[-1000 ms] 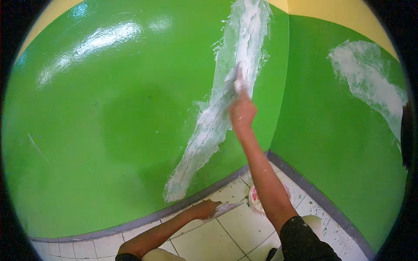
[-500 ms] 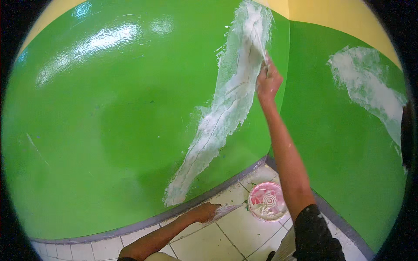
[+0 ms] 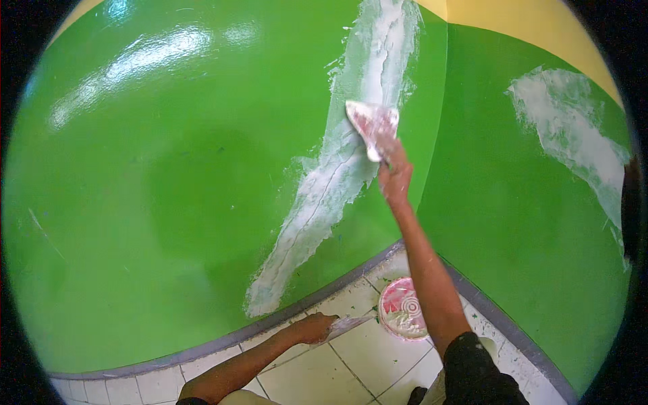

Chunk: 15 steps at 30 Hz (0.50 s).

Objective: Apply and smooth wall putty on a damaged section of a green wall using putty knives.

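Note:
My right hand grips a putty knife whose wide, triangular blade is smeared with white and pinkish filler. The blade lies against a long white strip of filler running slantwise down the green wall. A dark, jagged crack line shows along that strip. Lower down, above the tiles, my left hand is closed round a second putty knife with a whitish blade; its handle is hidden in the fingers.
A round pink-and-white tub with white paste in it stands on the white floor tiles, partly behind my right forearm. A grey skirting strip edges the floor. Another white filler patch marks the wall right of the corner.
My right hand has come down along the strip with the putty knife, and its blade now shows flat and broad. My left hand has hardly moved.

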Each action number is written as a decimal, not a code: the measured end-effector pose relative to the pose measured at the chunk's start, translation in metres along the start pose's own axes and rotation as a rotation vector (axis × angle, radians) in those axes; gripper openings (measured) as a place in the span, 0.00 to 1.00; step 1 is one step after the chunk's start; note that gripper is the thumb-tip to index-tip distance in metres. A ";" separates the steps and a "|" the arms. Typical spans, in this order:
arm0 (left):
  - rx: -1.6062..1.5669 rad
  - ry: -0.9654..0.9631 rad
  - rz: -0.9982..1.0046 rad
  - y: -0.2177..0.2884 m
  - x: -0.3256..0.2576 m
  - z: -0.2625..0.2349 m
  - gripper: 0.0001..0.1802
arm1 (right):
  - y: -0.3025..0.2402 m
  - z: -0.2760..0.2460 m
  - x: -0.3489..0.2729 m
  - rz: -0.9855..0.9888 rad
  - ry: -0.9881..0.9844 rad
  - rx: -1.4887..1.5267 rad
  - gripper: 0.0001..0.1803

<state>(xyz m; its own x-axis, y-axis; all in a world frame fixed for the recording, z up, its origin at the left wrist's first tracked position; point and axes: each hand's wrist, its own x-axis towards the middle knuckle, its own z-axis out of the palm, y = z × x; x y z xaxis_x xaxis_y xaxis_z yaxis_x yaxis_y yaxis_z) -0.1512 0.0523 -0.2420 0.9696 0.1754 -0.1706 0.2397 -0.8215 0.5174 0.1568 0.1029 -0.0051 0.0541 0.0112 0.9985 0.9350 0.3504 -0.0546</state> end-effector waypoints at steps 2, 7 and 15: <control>-0.056 -0.015 0.010 -0.012 -0.002 0.007 0.16 | -0.026 0.011 -0.038 0.087 -0.020 0.004 0.27; -0.020 -0.015 0.002 0.001 0.004 0.004 0.14 | -0.065 0.000 -0.102 0.146 -0.082 0.093 0.28; -0.069 -0.043 -0.024 0.005 0.000 -0.001 0.22 | -0.081 -0.023 -0.082 0.361 0.150 0.190 0.23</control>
<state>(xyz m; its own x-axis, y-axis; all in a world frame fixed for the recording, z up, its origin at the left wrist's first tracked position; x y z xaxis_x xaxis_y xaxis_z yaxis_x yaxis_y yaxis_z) -0.1502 0.0492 -0.2387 0.9609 0.1699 -0.2188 0.2671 -0.7777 0.5690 0.0845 0.0516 -0.0830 0.4291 0.0329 0.9026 0.7665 0.5154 -0.3832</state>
